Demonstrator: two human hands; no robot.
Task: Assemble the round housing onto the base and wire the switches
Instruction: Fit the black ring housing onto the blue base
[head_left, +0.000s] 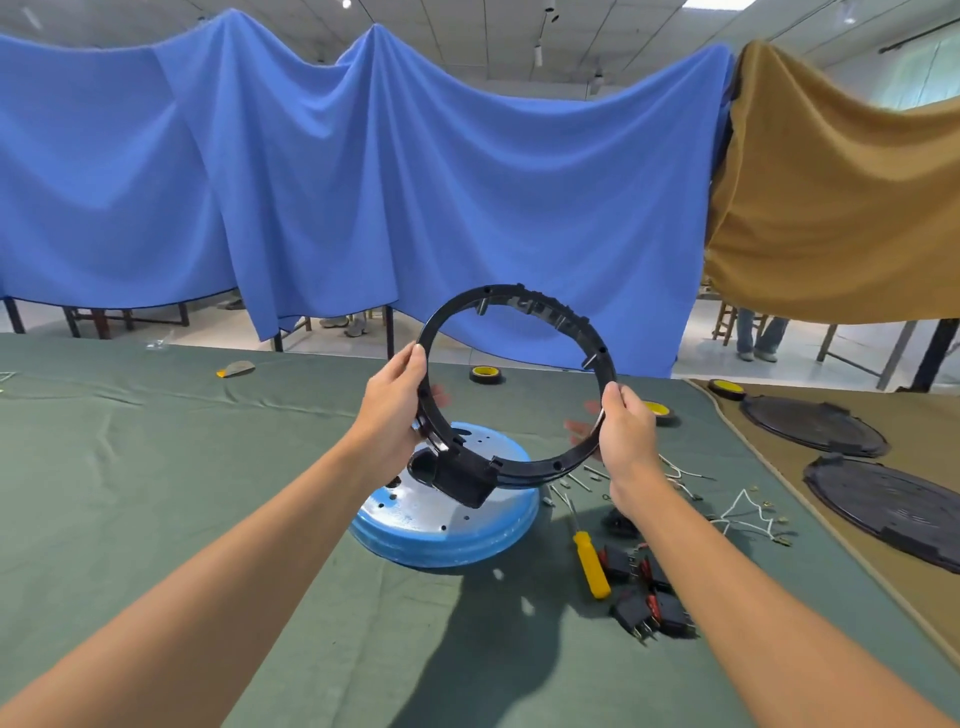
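Observation:
I hold the black round housing (550, 317), a ring with a boxy block at its lower edge, tilted up in the air above the table. My left hand (397, 402) grips its left rim and my right hand (623, 426) grips its right rim. Below it the round blue-rimmed base (447, 525) lies flat on the green cloth, its silver face dotted with holes. Several black switches with red rockers (649, 587) lie to the right of the base, with white wires (743, 512) and loose screws (571, 480) beyond them.
A yellow-handled screwdriver (589, 564) lies between base and switches. Rolls of tape (485, 373) sit at the far table edge. Two black round covers (893, 506) rest on the brown cloth at right. Blue and brown drapes hang behind.

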